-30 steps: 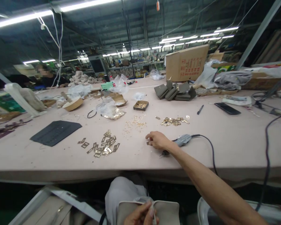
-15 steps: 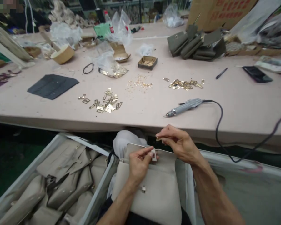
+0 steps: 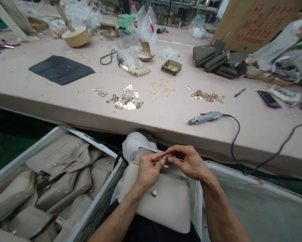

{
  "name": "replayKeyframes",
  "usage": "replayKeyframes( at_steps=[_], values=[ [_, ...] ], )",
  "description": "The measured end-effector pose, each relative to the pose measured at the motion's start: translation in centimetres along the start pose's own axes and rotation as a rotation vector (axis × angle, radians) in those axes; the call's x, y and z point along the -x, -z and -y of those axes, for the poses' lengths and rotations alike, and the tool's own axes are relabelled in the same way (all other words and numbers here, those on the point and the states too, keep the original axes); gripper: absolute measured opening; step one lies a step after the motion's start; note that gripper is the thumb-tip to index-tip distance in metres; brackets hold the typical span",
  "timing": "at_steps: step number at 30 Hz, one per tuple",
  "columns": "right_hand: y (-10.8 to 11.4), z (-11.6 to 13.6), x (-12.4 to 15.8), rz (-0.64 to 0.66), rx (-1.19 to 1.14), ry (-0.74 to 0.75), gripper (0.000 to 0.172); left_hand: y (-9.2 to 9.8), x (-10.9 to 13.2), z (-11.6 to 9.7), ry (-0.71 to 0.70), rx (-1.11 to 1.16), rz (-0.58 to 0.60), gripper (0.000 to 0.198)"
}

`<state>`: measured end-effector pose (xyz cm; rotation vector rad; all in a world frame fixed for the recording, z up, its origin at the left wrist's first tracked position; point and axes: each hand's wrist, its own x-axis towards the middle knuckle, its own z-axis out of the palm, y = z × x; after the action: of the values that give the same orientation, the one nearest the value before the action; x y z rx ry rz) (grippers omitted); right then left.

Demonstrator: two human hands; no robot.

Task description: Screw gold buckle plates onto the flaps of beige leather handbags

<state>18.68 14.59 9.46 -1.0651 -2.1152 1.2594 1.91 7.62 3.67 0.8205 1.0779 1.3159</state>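
Note:
A beige handbag lies across my lap, with a small metal turn lock on its front. My left hand pinches a shiny rectangular metal frame plate at the bag's upper edge. Fingers closed, my right hand meets the left one at that plate. It pinches a small gold metal plate, mostly hidden behind the fingertips. Whether the two metal pieces touch, I cannot tell.
Metal plates, smaller plates and tiny gold parts lie on the table. An electric screwdriver rests near its edge. A bin of beige bags stands left, another bin right.
My right hand has come down and left with the small gold plate, to meet my left hand at the frame plate. The camera view has shifted and tilted slightly.

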Motion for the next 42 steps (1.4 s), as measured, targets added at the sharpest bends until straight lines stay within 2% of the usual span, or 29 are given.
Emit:
replayKeyframes(
  at_steps=[6,12,15,27,42],
  values=[
    [-2.0,0.8,-0.3,-0.084,0.026,0.008,0.020,1.0,0.6,0.2,0.033,0.083,-0.008,0.042],
    [-3.3,0.8,0.2,-0.186,0.051,0.055,0.019,1.3,0.8,-0.2,0.014,0.077,0.018,0.043],
    [-3.7,0.8,0.3,-0.228,0.022,0.041,0.016,1.3,0.9,-0.2,0.020,0.061,-0.004,0.042],
    [-3.8,1.2,0.4,-0.221,0.050,0.093,0.013,1.1,1.0,0.1,-0.020,0.076,-0.008,0.037],
    [-3.3,0.0,0.1,-0.158,-0.103,0.020,0.013,1.0,1.1,-0.1,0.100,0.290,-0.008,0.049]
  ],
)
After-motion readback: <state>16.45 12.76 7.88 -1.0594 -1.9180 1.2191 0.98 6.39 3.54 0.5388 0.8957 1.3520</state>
